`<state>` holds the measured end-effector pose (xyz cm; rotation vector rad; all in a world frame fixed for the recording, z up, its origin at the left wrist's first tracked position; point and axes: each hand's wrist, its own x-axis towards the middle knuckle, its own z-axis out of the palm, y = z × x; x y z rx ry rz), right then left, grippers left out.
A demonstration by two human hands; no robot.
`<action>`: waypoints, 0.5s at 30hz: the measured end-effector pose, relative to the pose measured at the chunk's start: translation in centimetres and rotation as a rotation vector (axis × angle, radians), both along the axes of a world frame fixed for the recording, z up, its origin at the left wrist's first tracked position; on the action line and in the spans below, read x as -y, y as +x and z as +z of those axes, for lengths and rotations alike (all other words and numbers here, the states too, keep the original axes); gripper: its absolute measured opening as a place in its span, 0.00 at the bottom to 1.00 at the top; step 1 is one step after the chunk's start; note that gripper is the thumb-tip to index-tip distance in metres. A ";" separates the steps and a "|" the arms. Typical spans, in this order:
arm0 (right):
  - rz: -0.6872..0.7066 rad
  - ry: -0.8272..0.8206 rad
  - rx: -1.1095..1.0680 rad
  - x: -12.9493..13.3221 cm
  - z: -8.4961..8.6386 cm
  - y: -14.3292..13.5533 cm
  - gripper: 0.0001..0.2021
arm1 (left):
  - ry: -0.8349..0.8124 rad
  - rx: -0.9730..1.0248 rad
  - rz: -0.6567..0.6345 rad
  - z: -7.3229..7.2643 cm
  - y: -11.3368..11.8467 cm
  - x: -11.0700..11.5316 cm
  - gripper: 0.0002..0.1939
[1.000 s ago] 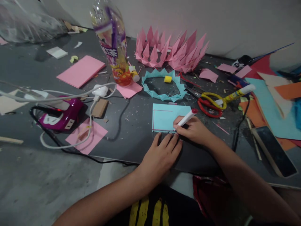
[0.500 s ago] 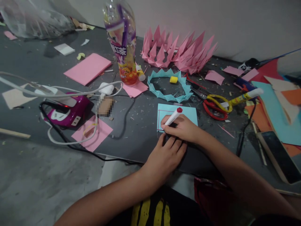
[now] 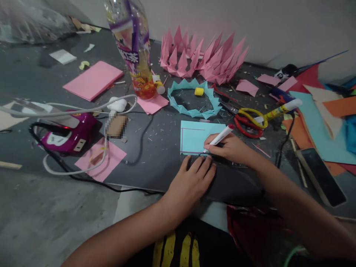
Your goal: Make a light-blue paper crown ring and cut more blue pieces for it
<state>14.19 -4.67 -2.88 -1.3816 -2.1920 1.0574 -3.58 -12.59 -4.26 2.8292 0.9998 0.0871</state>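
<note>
A light blue sheet of paper [image 3: 193,139] lies on the dark tabletop with thin red lines along its left, top and bottom edges. My right hand [image 3: 226,147] is closed around a white marker with a red end [image 3: 221,135], its tip touching the paper's lower edge. Along that edge runs a clear ruler [image 3: 219,160], hard to see against the table. My left hand [image 3: 194,174] lies palm down with fingers spread, the fingertips pressing on the ruler.
Behind the sheet stand a blue paper ring [image 3: 171,100], pink paper crowns [image 3: 182,68] and a drink bottle [image 3: 136,55]. Scissors [image 3: 250,131], a glue stick [image 3: 280,111] and a phone [image 3: 321,176] lie rightward. A purple power socket [image 3: 80,126] with cables is at left.
My right hand has moved the marker rightward along the paper's lower edge, uncovering more of the red lines. My left hand stays pressed at the ruler. The view has shifted slightly.
</note>
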 end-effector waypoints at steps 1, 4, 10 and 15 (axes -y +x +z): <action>-0.005 0.006 -0.002 0.1 -0.1 0.4 0.08 | -0.007 -0.006 -0.002 0.0 0.0 0.0 0.29; -0.020 0.018 -0.009 0.3 -0.3 1.1 0.08 | -0.026 -0.028 -0.006 0.1 0.0 0.0 0.34; -0.031 0.041 -0.046 0.6 -0.7 1.5 0.07 | -0.029 -0.026 0.000 0.1 0.0 -0.1 0.32; -0.027 0.047 -0.054 0.7 -0.9 1.7 0.07 | -0.022 -0.019 0.000 0.3 0.1 -0.2 0.29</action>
